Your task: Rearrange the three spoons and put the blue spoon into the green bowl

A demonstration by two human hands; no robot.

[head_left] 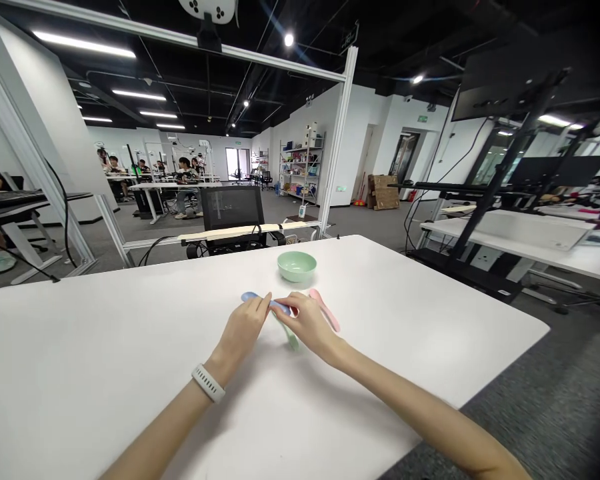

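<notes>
A blue spoon (pixel 250 296) is held level above the white table between my two hands. My left hand (pixel 247 325) pinches it near its middle, close to the bowl end that points left. The fingers of my right hand (pixel 307 323) are closed on its handle toward the right end. Below my hands lies a green utensil (pixel 291 339), partly covered by them, so its kind is unclear. A pink spoon (pixel 325 311) rests on the table just right of my right hand. Beyond my hands stands a light green bowl (pixel 297 267).
The white table (pixel 130 347) has its right edge near my right forearm. An aluminium frame (pixel 339 133) rises past the far edge, with a black office chair (pixel 233 210) behind it. Several people sit at desks farther back. Shelving (pixel 305 163) stands by the wall.
</notes>
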